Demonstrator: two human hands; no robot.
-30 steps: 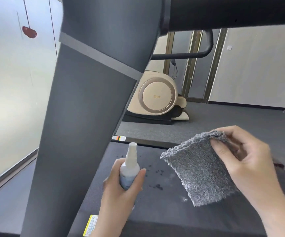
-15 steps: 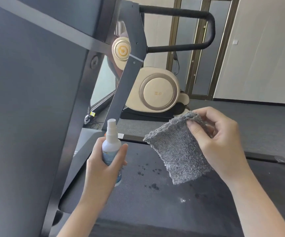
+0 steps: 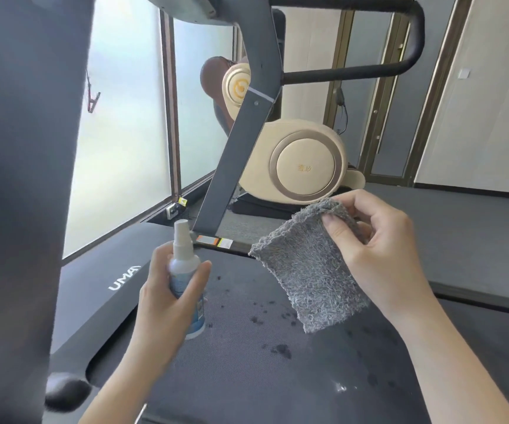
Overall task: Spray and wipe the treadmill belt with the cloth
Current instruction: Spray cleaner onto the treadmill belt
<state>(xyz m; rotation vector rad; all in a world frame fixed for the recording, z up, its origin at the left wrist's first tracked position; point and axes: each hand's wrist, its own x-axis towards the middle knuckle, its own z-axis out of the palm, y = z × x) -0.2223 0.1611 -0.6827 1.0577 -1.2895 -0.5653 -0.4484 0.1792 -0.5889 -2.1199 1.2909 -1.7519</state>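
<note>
The spray bottle (image 3: 185, 276) is gripped upright in the left hand (image 3: 167, 304), low and left of centre in the frame, with fingers and thumb wrapped round its body. No finger appears to be set on the pump head, though the angle leaves this uncertain. The cloth (image 3: 311, 270) is pinched by its upper corner in the right hand (image 3: 381, 255), right of centre, and hangs free above the treadmill belt (image 3: 262, 387) without touching it. It seems to be held aside so that the belt is left open to the spray.

Dark wet spots (image 3: 280, 350) are scattered over the belt between the two hands, so spraying is judged begun and wiping not yet done. The belt is bounded on the left by the side rail (image 3: 100, 298), and at its far edge the slanted post (image 3: 234, 154) is footed. Open belt is offered toward the lower right for broad strokes. Near the post and rail, strokes would have to be shortened.
</note>
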